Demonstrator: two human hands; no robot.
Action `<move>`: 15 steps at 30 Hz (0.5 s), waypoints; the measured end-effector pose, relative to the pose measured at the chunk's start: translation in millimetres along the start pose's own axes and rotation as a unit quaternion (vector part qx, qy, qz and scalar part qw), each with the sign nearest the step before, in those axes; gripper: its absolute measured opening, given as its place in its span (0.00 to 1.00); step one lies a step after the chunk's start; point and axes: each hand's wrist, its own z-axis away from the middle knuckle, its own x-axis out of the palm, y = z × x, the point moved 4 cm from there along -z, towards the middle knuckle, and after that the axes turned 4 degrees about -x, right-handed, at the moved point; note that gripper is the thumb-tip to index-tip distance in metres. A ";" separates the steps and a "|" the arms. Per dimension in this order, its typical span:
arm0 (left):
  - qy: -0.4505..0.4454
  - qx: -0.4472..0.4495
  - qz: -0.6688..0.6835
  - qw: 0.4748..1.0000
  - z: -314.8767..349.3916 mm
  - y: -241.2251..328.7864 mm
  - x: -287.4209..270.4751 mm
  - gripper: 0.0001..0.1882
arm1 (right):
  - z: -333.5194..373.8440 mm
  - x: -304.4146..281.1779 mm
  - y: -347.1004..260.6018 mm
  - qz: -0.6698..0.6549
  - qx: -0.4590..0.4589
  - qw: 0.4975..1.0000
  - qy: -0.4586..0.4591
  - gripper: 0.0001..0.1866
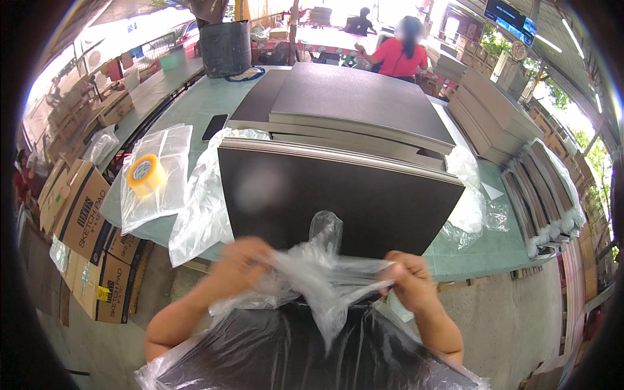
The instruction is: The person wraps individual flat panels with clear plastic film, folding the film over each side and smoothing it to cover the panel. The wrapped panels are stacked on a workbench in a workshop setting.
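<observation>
Both hands, left hand [242,263] and right hand [408,281], pinch the clear plastic bag [322,273] bunched between them, just in front of the dark pad stack [338,195] on the bench [195,110].

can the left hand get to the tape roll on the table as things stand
Probably not right away: the left hand is pinching the clear bag together with the right hand. The tape roll lies well off to the left, inside a flat plastic sleeve.

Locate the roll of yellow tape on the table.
In the head view the roll of yellow tape lies at the left on the green table, on flat clear bags, left of the dark pad stack.
</observation>
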 end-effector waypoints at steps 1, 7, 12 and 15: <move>0.055 -0.071 0.039 0.995 11.2 -41.6 -26.4 0.06 | 5.0 -7.9 -3.7 -0.057 -0.012 0.998 0.024 0.14; 0.257 0.026 -0.002 0.966 -13.4 73.1 -73.6 0.12 | -5.2 19.0 -5.5 0.192 0.075 0.977 -0.054 0.11; -0.387 0.017 -0.036 0.921 5.0 71.4 76.1 0.15 | -4.9 47.4 -64.7 0.262 -0.274 0.925 0.002 0.10; -0.206 0.056 0.159 0.964 -20.0 96.0 24.9 0.11 | -7.3 55.8 -56.7 0.528 -0.209 0.818 -0.088 0.09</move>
